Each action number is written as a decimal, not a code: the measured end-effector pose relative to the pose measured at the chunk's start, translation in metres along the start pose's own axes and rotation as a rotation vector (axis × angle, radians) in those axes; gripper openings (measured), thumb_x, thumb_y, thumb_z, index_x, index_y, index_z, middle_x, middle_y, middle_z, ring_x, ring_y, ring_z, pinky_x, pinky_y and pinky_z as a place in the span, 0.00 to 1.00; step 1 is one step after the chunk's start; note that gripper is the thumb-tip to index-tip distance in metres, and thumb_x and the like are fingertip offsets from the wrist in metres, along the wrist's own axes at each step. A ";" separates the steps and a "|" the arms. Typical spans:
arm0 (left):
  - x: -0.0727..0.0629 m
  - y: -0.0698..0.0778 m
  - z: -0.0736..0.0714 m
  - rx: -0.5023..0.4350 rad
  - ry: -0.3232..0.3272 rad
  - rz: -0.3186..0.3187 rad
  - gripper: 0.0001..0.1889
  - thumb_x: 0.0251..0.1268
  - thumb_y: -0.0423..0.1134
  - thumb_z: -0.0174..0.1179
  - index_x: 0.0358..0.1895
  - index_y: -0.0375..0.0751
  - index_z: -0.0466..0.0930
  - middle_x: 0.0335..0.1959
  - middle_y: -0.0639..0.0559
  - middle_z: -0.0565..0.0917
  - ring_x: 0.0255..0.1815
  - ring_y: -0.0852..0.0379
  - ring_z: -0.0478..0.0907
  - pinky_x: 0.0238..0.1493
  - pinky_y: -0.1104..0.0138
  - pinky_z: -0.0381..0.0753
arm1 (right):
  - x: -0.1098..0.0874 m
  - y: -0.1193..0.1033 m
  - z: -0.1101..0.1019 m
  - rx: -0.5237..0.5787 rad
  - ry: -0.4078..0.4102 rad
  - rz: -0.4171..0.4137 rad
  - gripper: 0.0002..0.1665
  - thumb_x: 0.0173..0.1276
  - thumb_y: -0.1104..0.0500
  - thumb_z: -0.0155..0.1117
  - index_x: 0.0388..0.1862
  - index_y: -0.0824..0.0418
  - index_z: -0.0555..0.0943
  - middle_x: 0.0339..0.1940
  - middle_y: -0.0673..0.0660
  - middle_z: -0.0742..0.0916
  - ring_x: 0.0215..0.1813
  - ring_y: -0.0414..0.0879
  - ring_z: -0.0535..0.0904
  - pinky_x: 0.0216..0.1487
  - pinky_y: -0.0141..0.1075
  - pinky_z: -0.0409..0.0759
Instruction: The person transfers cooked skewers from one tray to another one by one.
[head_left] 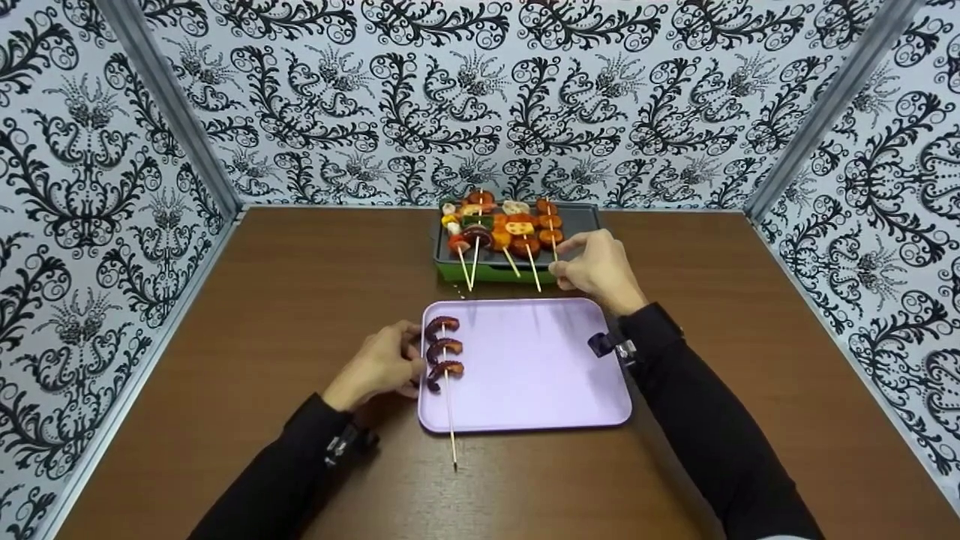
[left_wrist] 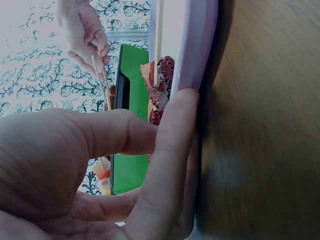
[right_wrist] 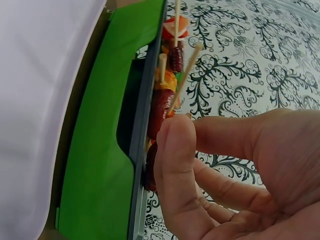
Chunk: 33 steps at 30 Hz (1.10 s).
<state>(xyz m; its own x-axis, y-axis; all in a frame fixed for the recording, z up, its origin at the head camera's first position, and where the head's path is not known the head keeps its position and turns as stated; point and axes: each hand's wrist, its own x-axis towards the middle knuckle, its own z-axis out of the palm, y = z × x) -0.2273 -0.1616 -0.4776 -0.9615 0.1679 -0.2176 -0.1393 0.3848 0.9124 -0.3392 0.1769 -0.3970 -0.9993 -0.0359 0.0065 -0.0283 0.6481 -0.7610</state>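
Note:
My left hand (head_left: 381, 360) grips the left rim of a pale purple tray (head_left: 540, 367), thumb along the edge. Beside those fingers, a skewer of three dark red octopus tentacle pieces (head_left: 448, 347) lies on the tray's left side, its stick reaching past the front rim. At the back, my right hand (head_left: 600, 270) pinches the bare stick end of the rightmost skewer (head_left: 550, 221), which carries round reddish-orange pieces. That skewer lies on a green grill with a dark top (head_left: 581, 219). In the right wrist view, the fingers hide much of the held stick.
Several other skewers (head_left: 478, 219) of mixed colourful pieces lie on the grill's left and middle, their sticks overhanging the front. The brown table (head_left: 300, 277) is bordered by walls (head_left: 465, 97) with black floral patterns. The grill stands just behind the tray.

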 end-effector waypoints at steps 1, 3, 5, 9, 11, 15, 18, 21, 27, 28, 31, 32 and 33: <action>0.000 0.000 0.000 0.000 0.000 -0.004 0.36 0.58 0.17 0.59 0.73 0.32 0.68 0.39 0.37 0.81 0.30 0.46 0.86 0.29 0.57 0.95 | 0.001 -0.001 -0.001 0.025 -0.012 0.025 0.22 0.63 0.59 0.80 0.54 0.65 0.87 0.27 0.59 0.91 0.30 0.54 0.91 0.26 0.36 0.92; 0.000 0.000 0.001 0.001 0.001 -0.009 0.36 0.58 0.17 0.59 0.73 0.32 0.68 0.39 0.37 0.81 0.30 0.46 0.86 0.29 0.57 0.95 | 0.002 -0.002 -0.003 0.071 -0.037 0.071 0.21 0.63 0.60 0.80 0.53 0.66 0.86 0.31 0.61 0.91 0.31 0.54 0.91 0.29 0.37 0.93; 0.001 -0.001 0.001 -0.001 -0.001 -0.014 0.36 0.58 0.17 0.59 0.74 0.33 0.68 0.40 0.37 0.81 0.30 0.46 0.86 0.29 0.57 0.95 | 0.004 -0.001 -0.004 0.124 -0.059 0.106 0.19 0.63 0.62 0.80 0.50 0.68 0.85 0.35 0.63 0.91 0.32 0.54 0.91 0.32 0.38 0.94; 0.001 -0.001 0.001 -0.007 -0.007 -0.025 0.37 0.57 0.17 0.60 0.74 0.33 0.68 0.40 0.37 0.80 0.31 0.45 0.86 0.29 0.56 0.95 | 0.007 0.003 -0.005 0.208 -0.099 0.124 0.15 0.63 0.66 0.78 0.46 0.71 0.87 0.41 0.65 0.90 0.31 0.51 0.91 0.38 0.39 0.94; 0.001 -0.001 0.001 -0.005 -0.007 -0.032 0.38 0.57 0.17 0.61 0.74 0.34 0.68 0.40 0.37 0.80 0.31 0.44 0.86 0.29 0.56 0.95 | 0.008 0.005 -0.006 0.230 -0.111 0.119 0.13 0.64 0.67 0.77 0.45 0.72 0.88 0.43 0.66 0.90 0.31 0.50 0.91 0.39 0.39 0.94; 0.001 -0.001 0.000 0.001 -0.009 -0.024 0.37 0.58 0.17 0.62 0.74 0.34 0.68 0.40 0.37 0.80 0.31 0.44 0.85 0.29 0.56 0.95 | 0.008 0.005 -0.006 0.276 -0.120 0.116 0.10 0.64 0.69 0.75 0.43 0.73 0.89 0.44 0.67 0.90 0.32 0.49 0.90 0.41 0.38 0.94; 0.001 -0.001 0.000 -0.003 -0.005 -0.006 0.35 0.59 0.19 0.62 0.73 0.32 0.69 0.40 0.38 0.81 0.30 0.45 0.86 0.28 0.56 0.95 | 0.007 0.005 -0.006 0.302 -0.119 0.107 0.10 0.63 0.70 0.74 0.42 0.74 0.89 0.44 0.68 0.89 0.31 0.48 0.90 0.40 0.39 0.94; 0.001 -0.001 0.000 -0.001 0.003 0.005 0.34 0.59 0.19 0.62 0.72 0.31 0.70 0.40 0.38 0.82 0.29 0.46 0.86 0.27 0.56 0.95 | 0.006 0.006 -0.006 0.312 -0.121 0.092 0.09 0.62 0.72 0.73 0.41 0.74 0.89 0.43 0.68 0.89 0.30 0.48 0.89 0.40 0.39 0.95; 0.000 0.000 0.000 0.009 0.003 -0.004 0.35 0.59 0.18 0.61 0.72 0.32 0.69 0.40 0.38 0.82 0.29 0.46 0.86 0.28 0.57 0.95 | 0.008 0.008 -0.005 0.334 -0.131 0.097 0.10 0.62 0.73 0.73 0.43 0.75 0.88 0.44 0.69 0.89 0.30 0.49 0.89 0.41 0.39 0.94; 0.000 0.000 0.000 0.009 0.003 -0.006 0.35 0.59 0.18 0.61 0.72 0.32 0.69 0.40 0.38 0.82 0.29 0.46 0.86 0.28 0.57 0.95 | 0.008 0.009 -0.005 0.342 -0.132 0.102 0.10 0.62 0.73 0.73 0.43 0.75 0.88 0.44 0.69 0.89 0.30 0.49 0.89 0.41 0.39 0.94; 0.000 0.000 0.000 0.008 0.000 -0.011 0.35 0.59 0.17 0.62 0.73 0.32 0.69 0.40 0.38 0.81 0.29 0.45 0.86 0.28 0.57 0.95 | 0.008 0.009 -0.004 0.365 -0.137 0.119 0.10 0.63 0.73 0.74 0.43 0.76 0.87 0.46 0.70 0.89 0.30 0.48 0.89 0.42 0.39 0.94; 0.000 0.000 0.000 0.009 0.001 -0.011 0.35 0.58 0.17 0.62 0.73 0.32 0.69 0.40 0.38 0.81 0.29 0.45 0.86 0.28 0.57 0.95 | 0.007 0.010 -0.004 0.376 -0.137 0.126 0.11 0.63 0.73 0.73 0.44 0.76 0.87 0.46 0.71 0.89 0.30 0.48 0.89 0.42 0.39 0.94; 0.001 0.000 0.000 0.011 0.002 -0.012 0.36 0.58 0.17 0.62 0.73 0.32 0.69 0.40 0.38 0.81 0.29 0.45 0.86 0.28 0.57 0.95 | 0.007 0.010 -0.003 0.384 -0.138 0.132 0.11 0.63 0.73 0.74 0.44 0.77 0.87 0.47 0.71 0.88 0.30 0.48 0.89 0.42 0.39 0.94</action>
<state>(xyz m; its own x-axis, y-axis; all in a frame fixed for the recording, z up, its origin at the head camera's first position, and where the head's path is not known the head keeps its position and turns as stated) -0.2279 -0.1614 -0.4775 -0.9601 0.1618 -0.2280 -0.1482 0.3970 0.9058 -0.3465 0.1855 -0.4021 -0.9806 -0.0902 -0.1738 0.1360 0.3249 -0.9359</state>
